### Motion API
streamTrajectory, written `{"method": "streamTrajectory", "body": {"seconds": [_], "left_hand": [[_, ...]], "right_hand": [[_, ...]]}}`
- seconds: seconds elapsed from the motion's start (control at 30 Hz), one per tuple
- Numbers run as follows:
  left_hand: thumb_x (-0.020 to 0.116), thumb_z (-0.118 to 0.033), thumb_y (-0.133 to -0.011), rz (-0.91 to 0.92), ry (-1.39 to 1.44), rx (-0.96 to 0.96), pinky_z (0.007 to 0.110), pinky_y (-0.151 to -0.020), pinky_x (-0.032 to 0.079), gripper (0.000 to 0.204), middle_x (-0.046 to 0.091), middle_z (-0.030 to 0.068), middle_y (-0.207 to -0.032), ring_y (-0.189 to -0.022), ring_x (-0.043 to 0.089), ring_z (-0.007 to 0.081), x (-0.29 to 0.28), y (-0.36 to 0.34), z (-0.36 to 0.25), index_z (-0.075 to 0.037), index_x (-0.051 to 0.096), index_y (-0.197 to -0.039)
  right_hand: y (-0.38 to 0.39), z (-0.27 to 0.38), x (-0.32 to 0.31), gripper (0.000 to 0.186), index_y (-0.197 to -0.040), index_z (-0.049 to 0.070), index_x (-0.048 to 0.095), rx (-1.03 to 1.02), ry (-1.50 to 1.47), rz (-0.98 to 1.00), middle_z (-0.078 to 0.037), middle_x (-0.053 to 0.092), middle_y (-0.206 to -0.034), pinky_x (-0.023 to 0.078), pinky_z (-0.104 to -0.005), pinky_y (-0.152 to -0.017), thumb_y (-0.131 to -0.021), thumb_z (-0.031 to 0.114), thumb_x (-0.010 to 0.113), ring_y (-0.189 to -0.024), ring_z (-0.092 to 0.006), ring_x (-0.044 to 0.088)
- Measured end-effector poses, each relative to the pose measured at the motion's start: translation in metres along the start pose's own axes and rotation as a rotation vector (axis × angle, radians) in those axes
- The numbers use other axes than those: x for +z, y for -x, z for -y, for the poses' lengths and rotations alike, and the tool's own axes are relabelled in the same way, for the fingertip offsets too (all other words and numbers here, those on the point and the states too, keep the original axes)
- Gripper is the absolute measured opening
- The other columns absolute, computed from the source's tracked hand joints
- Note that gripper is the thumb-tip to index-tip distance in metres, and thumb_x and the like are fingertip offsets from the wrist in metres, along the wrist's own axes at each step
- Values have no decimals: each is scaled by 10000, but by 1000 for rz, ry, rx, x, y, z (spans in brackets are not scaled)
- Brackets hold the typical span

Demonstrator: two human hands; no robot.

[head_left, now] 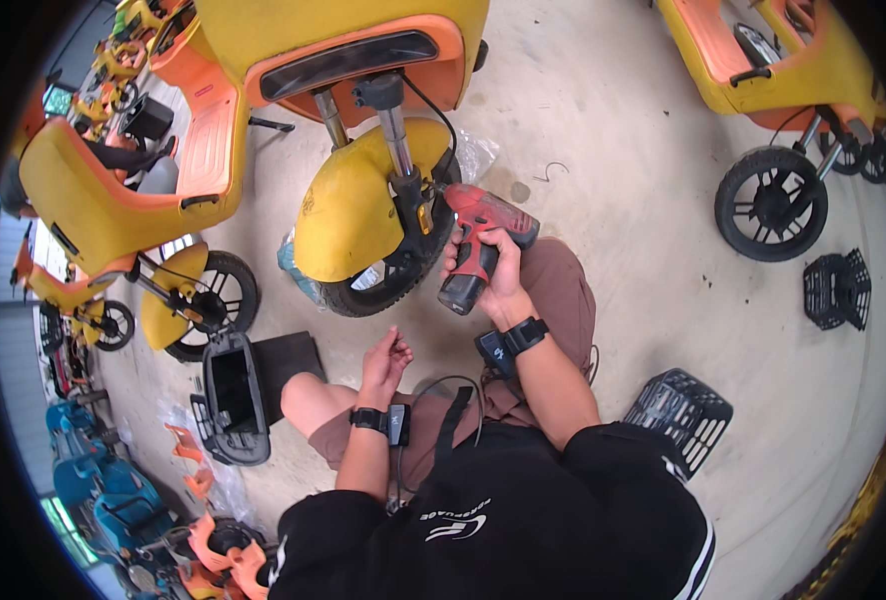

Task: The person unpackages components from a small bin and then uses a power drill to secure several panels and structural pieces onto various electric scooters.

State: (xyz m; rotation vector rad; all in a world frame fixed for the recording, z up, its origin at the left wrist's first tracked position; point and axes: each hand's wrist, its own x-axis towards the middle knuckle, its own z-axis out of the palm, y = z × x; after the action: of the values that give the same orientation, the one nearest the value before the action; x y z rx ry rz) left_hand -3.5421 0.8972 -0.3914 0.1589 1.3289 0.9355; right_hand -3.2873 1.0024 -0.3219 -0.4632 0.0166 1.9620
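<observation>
Right hand (491, 262) gripping a red drill (478, 240) against the yellow scooter's front wheel (388, 275), left hand (385, 362) loose and holding nothing above the knee, black basket (231, 398) open on the floor, nothing seen inside

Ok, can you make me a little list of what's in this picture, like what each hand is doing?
place: concrete floor with parked yellow and orange scooters
right hand: grips a red drill, its front end at the front wheel of the nearest scooter
left hand: empty, fingers loosely curled above the knee
wrists: black bands on both
nearby: black basket at the right, black box at the left
</observation>
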Motion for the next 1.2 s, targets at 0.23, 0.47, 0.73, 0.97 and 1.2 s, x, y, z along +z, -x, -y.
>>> {"method": "streamTrajectory", "body": {"seconds": [0.23,0.47,0.73,0.97,1.2], "left_hand": [[634,-266,-926,-48,-79,-19,307,-622,533,247,599,71,-682,-641,621,207,6,-6,4,-28,582,-881],[591,-281,-949,215,14,-128,299,-583,476,267,581,80,-707,-648,593,207,52,0,-14,-26,558,-876],[477,-173,-960,383,176,-16,307,-608,459,262,560,90,-855,-717,566,210,180,-38,-37,22,522,-1127],[484,-18,-897,170,114,-59,351,-654,511,308,571,128,-879,-719,570,216,153,-101,40,40,471,-1199],[546,-174,-962,64,-182,-173,330,-600,512,257,572,106,-843,-648,570,194,94,-128,70,-2,511,-1149]], "right_hand": [[2,1,2,335,-920,38,543,-23,23,-19,-108,575,-829,498,-396,-688,-763,335,542,-694,-229,576],[5,10,-13,343,-925,24,540,3,113,19,-130,573,-822,510,-412,-685,-755,323,542,-679,-247,582],[24,17,-15,436,-1039,-21,535,-8,178,4,-138,597,-806,519,-404,-665,-764,317,526,-662,-254,592],[51,26,-19,430,-1065,-18,522,-300,182,-194,-131,581,-801,495,-408,-729,-775,300,536,-732,-278,588],[101,73,-22,500,-1153,-48,497,-374,278,-238,-147,595,-787,519,-440,-732,-796,300,541,-741,-307,618]]}}
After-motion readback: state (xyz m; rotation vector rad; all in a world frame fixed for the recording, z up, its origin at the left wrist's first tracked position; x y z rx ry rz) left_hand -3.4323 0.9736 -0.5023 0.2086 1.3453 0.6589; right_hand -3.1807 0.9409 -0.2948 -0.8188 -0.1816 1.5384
